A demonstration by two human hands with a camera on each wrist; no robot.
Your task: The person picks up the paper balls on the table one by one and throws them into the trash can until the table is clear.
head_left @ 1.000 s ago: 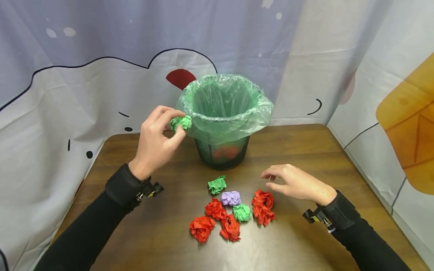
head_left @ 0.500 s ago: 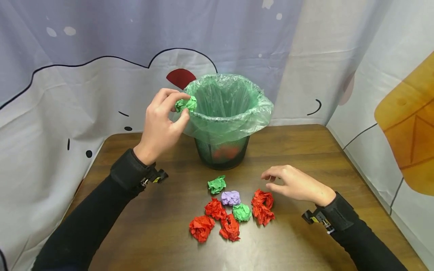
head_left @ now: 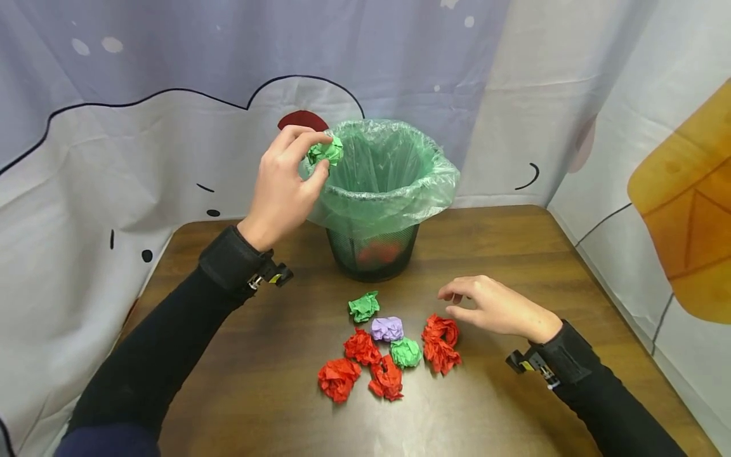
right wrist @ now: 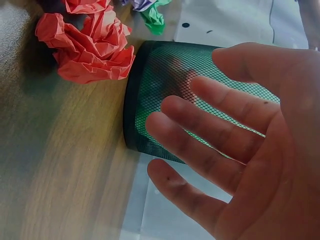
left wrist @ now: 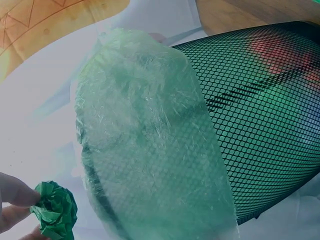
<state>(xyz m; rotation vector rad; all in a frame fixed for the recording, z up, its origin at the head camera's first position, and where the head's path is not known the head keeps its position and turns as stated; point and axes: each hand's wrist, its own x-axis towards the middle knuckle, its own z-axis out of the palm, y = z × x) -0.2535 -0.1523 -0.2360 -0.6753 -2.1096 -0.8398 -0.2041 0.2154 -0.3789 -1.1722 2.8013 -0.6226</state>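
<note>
My left hand [head_left: 288, 181] pinches a crumpled green paper ball [head_left: 325, 152] between thumb and fingers, at the left rim of the mesh wastebasket [head_left: 365, 254]. In the left wrist view that paper ball [left wrist: 56, 210] hangs beside the mouth of the bin's green plastic liner [left wrist: 150, 120]. Holding nothing, my right hand [head_left: 497, 307] hovers just above and right of two red paper balls [head_left: 441, 343]. In the right wrist view its fingers [right wrist: 210, 130] are spread and relaxed in front of the bin's lower mesh.
On the wooden table [head_left: 251, 381] lie more crumpled balls: a green one [head_left: 363, 306], a purple one [head_left: 387, 329], another green one [head_left: 406, 352] and several red ones [head_left: 339, 379]. Reddish paper shows through the bin's mesh. A printed curtain [head_left: 171, 152] hangs behind the table.
My left hand has risen and moved right with the green paper ball, from beside the bin up to the liner's left rim. The right hand stays almost where it was.
</note>
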